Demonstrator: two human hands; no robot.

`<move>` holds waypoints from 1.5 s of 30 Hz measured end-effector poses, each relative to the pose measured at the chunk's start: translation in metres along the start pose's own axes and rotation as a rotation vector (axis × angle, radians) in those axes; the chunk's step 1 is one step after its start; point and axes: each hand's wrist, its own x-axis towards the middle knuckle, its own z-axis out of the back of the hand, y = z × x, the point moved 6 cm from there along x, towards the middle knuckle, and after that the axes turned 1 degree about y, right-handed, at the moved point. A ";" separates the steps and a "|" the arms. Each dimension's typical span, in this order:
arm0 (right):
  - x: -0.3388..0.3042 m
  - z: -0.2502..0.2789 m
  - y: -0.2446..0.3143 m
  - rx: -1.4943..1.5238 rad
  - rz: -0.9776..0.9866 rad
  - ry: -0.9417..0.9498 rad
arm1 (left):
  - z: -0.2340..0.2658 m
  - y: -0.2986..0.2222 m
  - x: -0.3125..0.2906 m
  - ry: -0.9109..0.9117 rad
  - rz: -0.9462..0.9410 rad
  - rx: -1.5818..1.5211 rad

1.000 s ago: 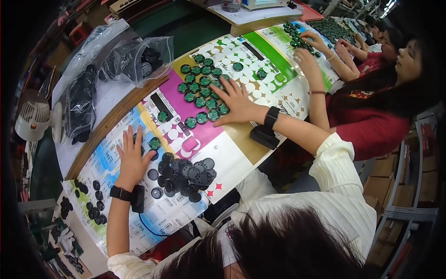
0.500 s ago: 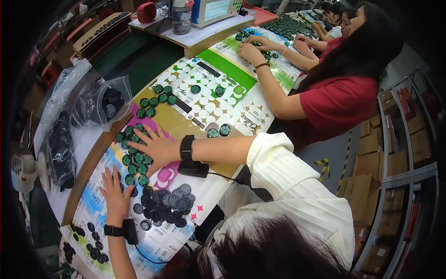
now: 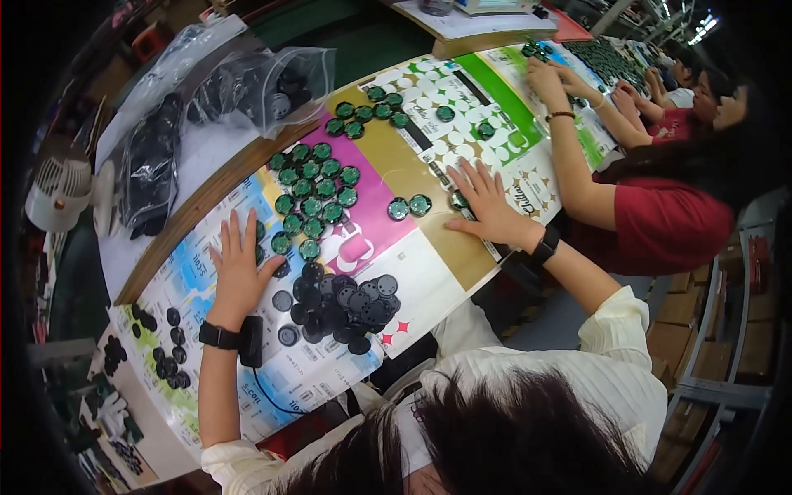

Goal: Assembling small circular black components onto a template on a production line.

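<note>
the left hand (image 3: 238, 276) lies palm down with fingers spread wide, at the near left edge of the main cluster of round green discs with black rims (image 3: 309, 188), on a table covered in colourful printed sheets (image 3: 433, 268). the right hand (image 3: 492, 213), also spread wide, reaches over the right side, its fingers beside one such disc; two more sit just left of it, and a smaller group lies farther off. a heap of flat black plastic discs (image 3: 346, 304) rests near, right of the left hand. at far left, a clear plastic bag (image 3: 239, 97) lies beyond a brown wooden strip (image 3: 194, 210).
</note>
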 end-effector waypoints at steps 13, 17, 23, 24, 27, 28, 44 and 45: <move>0.095 -0.004 0.105 0.009 0.354 -0.146 | 0.003 -0.003 -0.005 -0.017 -0.007 -0.022; 0.089 0.021 0.034 -0.037 0.115 -0.194 | 0.008 0.000 -0.015 -0.026 -0.004 -0.120; 0.083 0.026 -0.083 -0.058 -0.324 -0.149 | 0.009 -0.001 -0.014 -0.042 -0.016 -0.126; 0.093 0.022 -0.080 -0.054 -0.279 -0.118 | 0.010 -0.002 -0.014 -0.041 -0.010 -0.129; 0.124 0.015 -0.060 -0.042 -0.185 -0.058 | 0.013 -0.005 -0.018 -0.051 -0.005 -0.137; 0.134 0.015 -0.049 -0.050 -0.096 -0.059 | 0.015 -0.007 -0.018 -0.061 -0.021 -0.144; 0.236 0.016 0.029 -0.172 0.342 0.025 | 0.069 -0.005 -0.084 -0.269 0.113 -0.369; 0.238 0.013 0.033 -0.141 0.367 0.060 | 0.070 -0.003 -0.090 -0.291 0.150 -0.421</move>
